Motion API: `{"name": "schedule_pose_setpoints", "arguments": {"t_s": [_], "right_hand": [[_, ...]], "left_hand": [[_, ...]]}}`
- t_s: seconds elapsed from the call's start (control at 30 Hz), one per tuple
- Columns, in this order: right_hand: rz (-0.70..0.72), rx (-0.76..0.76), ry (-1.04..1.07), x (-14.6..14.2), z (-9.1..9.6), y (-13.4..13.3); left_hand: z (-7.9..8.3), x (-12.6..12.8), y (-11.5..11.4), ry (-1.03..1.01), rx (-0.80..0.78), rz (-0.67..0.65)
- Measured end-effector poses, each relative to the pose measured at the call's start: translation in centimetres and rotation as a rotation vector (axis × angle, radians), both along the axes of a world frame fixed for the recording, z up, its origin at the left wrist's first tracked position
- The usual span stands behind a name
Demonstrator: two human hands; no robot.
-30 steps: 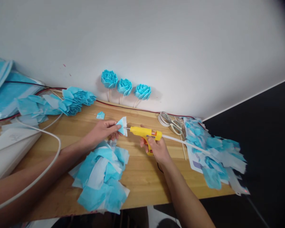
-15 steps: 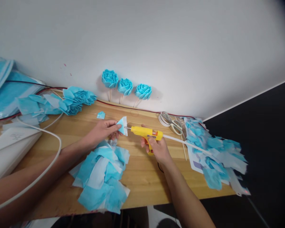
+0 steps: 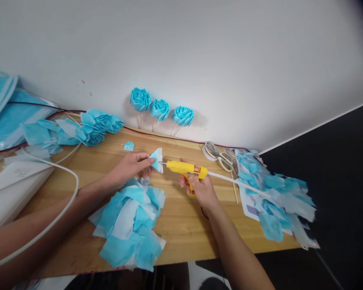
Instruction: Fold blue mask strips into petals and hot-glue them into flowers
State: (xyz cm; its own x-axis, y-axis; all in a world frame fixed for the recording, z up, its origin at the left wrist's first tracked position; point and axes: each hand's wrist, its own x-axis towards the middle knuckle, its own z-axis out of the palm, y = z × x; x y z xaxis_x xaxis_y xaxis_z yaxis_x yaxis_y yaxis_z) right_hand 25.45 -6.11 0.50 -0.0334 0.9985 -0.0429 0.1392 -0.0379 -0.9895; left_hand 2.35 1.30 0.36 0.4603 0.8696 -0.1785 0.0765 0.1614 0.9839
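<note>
- My left hand point(image 3: 140, 163) pinches a folded blue and white piece point(image 3: 156, 158) near the middle of the frame.
- My right hand point(image 3: 202, 190) grips a yellow glue gun point(image 3: 180, 167) just to the right, with a long white glue stick point(image 3: 230, 178) poking out its back.
- The gun's metal tip point(image 3: 163, 162) points left at the piece; I can't tell if they touch.
- Below my left hand, I see a pile of blue and white scraps point(image 3: 133, 225) on the counter point(image 3: 187, 229).
</note>
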Motion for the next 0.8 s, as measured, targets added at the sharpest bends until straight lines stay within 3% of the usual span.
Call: {"name": "schedule_pose_setpoints", "arguments": {"t_s": [0.8], "right_hand": [[-0.004,0.01,-0.04,0.1,-0.07,0.12]], "left_hand": [[-0.47,-0.09,0.25,-0.01,0.021,0.011]]}}
